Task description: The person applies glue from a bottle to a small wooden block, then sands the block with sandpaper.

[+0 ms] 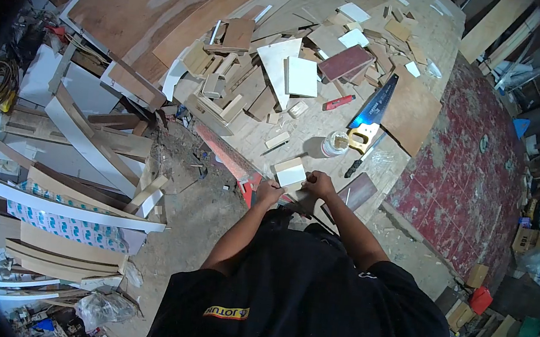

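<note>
A small wooden block with a white face (pixel 291 173) lies at the near edge of the bench, directly in front of my body. My left hand (pixel 269 192) is closed at its lower left corner, fingers bent against the wood. At its right side my right hand (pixel 319 185) is closed too, with thumb and fingers pinching the edge. Just beyond the block stands an open plastic tub (pixel 335 144) with pale smears on its rim. A hand saw (pixel 373 113) with a yellow and white handle lies to its right, beside a black-handled tool (pixel 354 167).
Wood offcuts (pixel 381 52) pile up across the bench (pixel 425 4). A red tool (pixel 339 103), a white panel (pixel 301 77) and a brown board (pixel 411 111) lie nearer. Curved wooden pieces (pixel 91 143) are stacked on the floor at left. A dusty red surface (pixel 468 163) extends at right.
</note>
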{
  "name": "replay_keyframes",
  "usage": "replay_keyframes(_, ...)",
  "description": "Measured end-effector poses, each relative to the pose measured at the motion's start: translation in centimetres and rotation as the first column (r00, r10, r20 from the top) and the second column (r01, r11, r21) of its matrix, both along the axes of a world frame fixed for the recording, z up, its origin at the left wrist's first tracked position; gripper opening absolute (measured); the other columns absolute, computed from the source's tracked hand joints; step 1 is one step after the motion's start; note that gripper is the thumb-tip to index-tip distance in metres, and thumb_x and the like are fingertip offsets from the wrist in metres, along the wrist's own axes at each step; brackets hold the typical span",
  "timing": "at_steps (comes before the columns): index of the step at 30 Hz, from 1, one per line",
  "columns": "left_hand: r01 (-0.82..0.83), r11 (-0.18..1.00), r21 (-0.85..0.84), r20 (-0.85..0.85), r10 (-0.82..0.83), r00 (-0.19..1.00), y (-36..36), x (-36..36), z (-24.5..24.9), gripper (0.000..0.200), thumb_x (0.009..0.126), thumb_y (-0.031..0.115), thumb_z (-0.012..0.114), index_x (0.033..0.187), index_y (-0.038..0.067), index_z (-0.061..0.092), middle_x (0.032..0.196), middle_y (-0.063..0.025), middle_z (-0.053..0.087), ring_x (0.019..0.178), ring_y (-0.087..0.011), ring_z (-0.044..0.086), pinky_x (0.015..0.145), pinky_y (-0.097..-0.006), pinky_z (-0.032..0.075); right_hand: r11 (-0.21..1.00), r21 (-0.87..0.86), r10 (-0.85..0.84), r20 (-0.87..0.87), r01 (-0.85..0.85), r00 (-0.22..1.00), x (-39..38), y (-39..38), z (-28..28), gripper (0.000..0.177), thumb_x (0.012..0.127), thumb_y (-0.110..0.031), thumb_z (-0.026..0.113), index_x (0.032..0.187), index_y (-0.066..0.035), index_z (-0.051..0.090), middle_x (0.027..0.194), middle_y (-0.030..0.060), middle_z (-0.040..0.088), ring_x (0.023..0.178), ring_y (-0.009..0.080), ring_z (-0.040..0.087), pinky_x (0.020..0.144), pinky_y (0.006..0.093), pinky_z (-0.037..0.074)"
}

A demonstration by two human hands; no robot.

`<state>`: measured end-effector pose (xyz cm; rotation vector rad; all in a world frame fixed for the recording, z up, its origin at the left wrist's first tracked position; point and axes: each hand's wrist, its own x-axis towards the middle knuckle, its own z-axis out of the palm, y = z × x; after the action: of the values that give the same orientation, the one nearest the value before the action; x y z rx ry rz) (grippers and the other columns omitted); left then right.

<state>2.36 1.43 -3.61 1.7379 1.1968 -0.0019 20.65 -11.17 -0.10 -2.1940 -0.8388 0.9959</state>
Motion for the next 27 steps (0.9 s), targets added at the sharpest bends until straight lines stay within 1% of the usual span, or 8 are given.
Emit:
replay_keyframes(2,0.017,1.000,0.007,-0.001,-0.017,1.000,0.1,-0.1,-0.8,0.034,0.062,0.034,0.082,0.074,0.005,0.068,0.074,-0.0103,0.067,0.069,-0.0234,0.065,0.065,-0.0353,0.051,0.999,0.035,-0.016,0.002,0.016,1.000,-0.1,0.0,-0.1,0.032,0.069,-0.025,0.080,0.087,-0.003,0.065,0.084,0.0118,0.068,0.078,0.0208,0.065,0.071,0.0334,0.051)
replay_keyframes(9,0.024,0.998,0.058,-0.019,-0.023,1.000,-0.1,0.0,-0.2,0.035,0.062,0.035,0.082,0.075,0.006,0.067,0.077,-0.0106,0.067,0.072,-0.0242,0.065,0.067,-0.0356,0.050,0.999,0.021,-0.024,-0.050,0.025,0.998,0.0,0.0,0.3,0.034,0.069,-0.026,0.080,0.088,-0.002,0.066,0.086,0.0124,0.068,0.079,0.0212,0.066,0.073,0.0332,0.051)
replay_keyframes(12,0.001,1.000,0.028,-0.024,0.000,1.000,-0.2,0.0,-0.1,0.035,0.063,0.035,0.081,0.075,0.006,0.067,0.077,-0.0112,0.067,0.072,-0.0245,0.065,0.068,-0.0360,0.050,0.999,0.016,-0.028,-0.035,0.029,0.999,-0.1,0.0,0.5,0.034,0.069,-0.027,0.080,0.087,-0.002,0.066,0.086,0.0120,0.068,0.078,0.0206,0.065,0.072,0.0330,0.051)
replay_keyframes(14,-0.017,1.000,-0.005,0.009,0.017,1.000,-0.2,0.0,-0.4,0.034,0.062,0.035,0.081,0.074,0.006,0.067,0.077,-0.0113,0.067,0.072,-0.0250,0.065,0.068,-0.0363,0.050,0.999,0.028,-0.044,-0.092,0.046,0.995,-0.1,0.0,0.6,0.033,0.069,-0.027,0.080,0.086,-0.003,0.065,0.084,0.0114,0.068,0.077,0.0200,0.065,0.071,0.0329,0.051)
replay_keyframes(17,-0.006,1.000,-0.010,-0.018,0.006,1.000,-0.1,0.0,-0.8,0.033,0.062,0.034,0.081,0.072,0.006,0.067,0.075,-0.0114,0.067,0.072,-0.0258,0.065,0.068,-0.0363,0.050,0.999,0.022,-0.027,-0.040,0.028,0.999,-0.1,0.0,0.6,0.033,0.069,-0.027,0.080,0.086,-0.003,0.065,0.082,0.0109,0.068,0.075,0.0193,0.065,0.070,0.0327,0.051)
replay_keyframes(24,-0.002,1.000,0.001,-0.012,0.002,1.000,0.0,0.2,-1.1,0.033,0.062,0.036,0.080,0.071,0.007,0.067,0.074,-0.0111,0.067,0.072,-0.0267,0.065,0.068,-0.0367,0.050,1.000,0.013,-0.027,-0.046,0.028,0.999,-0.1,0.1,-0.1,0.032,0.069,-0.026,0.080,0.085,-0.003,0.065,0.081,0.0104,0.068,0.073,0.0192,0.064,0.068,0.0320,0.051)
replay_keyframes(26,0.021,0.994,0.103,-0.037,-0.017,0.999,-0.1,0.1,-0.7,0.033,0.062,0.036,0.080,0.071,0.007,0.066,0.074,-0.0107,0.067,0.071,-0.0258,0.065,0.067,-0.0366,0.050,1.000,0.021,-0.021,-0.006,0.021,1.000,-0.1,0.0,-0.8,0.032,0.068,-0.026,0.080,0.086,-0.003,0.066,0.080,0.0104,0.068,0.072,0.0197,0.064,0.068,0.0321,0.051)
replay_keyframes(27,0.023,0.994,0.105,-0.038,-0.019,0.999,-0.3,0.0,0.2,0.033,0.062,0.036,0.080,0.071,0.007,0.066,0.074,-0.0107,0.067,0.071,-0.0258,0.065,0.067,-0.0366,0.050,0.999,0.023,-0.022,-0.007,0.022,1.000,-0.3,-0.1,-0.9,0.032,0.068,-0.026,0.080,0.086,-0.003,0.066,0.080,0.0104,0.068,0.072,0.0197,0.064,0.068,0.0321,0.051)
